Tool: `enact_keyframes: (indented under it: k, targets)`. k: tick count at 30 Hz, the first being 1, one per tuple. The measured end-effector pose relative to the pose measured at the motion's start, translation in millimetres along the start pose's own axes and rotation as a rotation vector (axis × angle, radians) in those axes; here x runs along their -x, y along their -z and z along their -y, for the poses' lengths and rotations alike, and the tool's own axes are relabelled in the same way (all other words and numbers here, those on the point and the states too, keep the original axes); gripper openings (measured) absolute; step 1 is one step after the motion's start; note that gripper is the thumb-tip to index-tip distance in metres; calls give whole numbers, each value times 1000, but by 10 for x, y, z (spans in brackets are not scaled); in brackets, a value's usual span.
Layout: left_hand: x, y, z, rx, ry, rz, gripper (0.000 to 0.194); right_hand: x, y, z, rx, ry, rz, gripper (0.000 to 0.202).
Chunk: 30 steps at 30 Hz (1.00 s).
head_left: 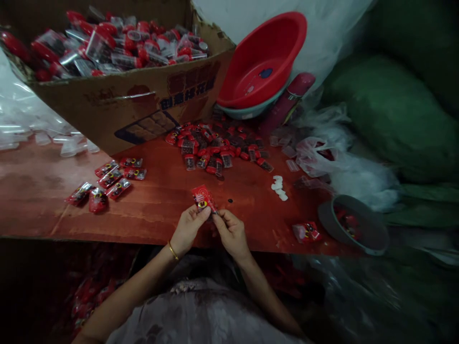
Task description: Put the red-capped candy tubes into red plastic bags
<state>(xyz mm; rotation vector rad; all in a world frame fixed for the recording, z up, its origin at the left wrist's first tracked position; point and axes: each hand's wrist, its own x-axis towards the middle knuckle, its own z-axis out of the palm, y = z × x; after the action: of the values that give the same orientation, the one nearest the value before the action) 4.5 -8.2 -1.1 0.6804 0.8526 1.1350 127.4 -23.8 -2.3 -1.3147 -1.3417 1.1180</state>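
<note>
Head view: looking down past a person's two forearms to a reddish table [158,210], with an open cardboard box [143,100] as landmark. Pinching a small red packet [203,195] between left hand [187,229] and right hand [231,231], thumb and fingers narrowed on it from either side. Holding it above the table, in front of the box and a little to its right. Filled high, the box, with red-capped clear tubes. Lying to the right of its lower front corner, a heap of similar tubes [215,145]. Lying in front of the box, a cluster of shiny red packets [110,178]. Standing to its right, a tilted red basin [265,62] and a dark red bottle [287,102]. Set well to its right, nearer the person, white pieces [278,188], another packet [306,232] and a grey bowl [324,217] with red things inside.
</note>
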Motion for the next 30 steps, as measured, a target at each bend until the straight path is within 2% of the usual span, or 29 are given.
enact_keyframes:
  k: [3,7,10,13,15,17,19,21,23,25,27,30]
  targets:
    - [-30,24,29,64,36,-33,34,-39,-58,-38,-9,-5,53,27]
    - [-18,90,57,124,91,-119,35,-76,-200,-140,93,81,8,34]
    - [-35,293,-120,203,123,-223,30,-205,-191,-160,303,173,38,34]
    - [-127,672,-493,305,85,-424,14,-572,-21,-135,618,277,-38,31]
    - [-202,922,-745,410,-3,-582,27,-919,116,-155,818,316,-119,35]
    - [-252,1056,-896,484,-101,-607,48,-1240,219,-230,955,306,-101,46]
    - [-265,1024,-890,448,-130,-557,55,-1434,276,-350,1043,275,-21,48]
    - [-258,854,-733,263,-92,-504,45,-1456,310,-478,1092,283,22,45]
    - [-260,621,-494,-60,-92,-434,39,-1320,351,-579,1113,299,17,45]
    - [-288,409,-256,-467,-204,-286,35,-1087,409,-636,1116,290,3,45]
    - [-342,271,-73,-882,-343,-112,31,-822,468,-653,1110,289,-1,45]
    - [-427,223,87,-1347,-443,44,29,-481,521,-657,1081,320,-18,45]
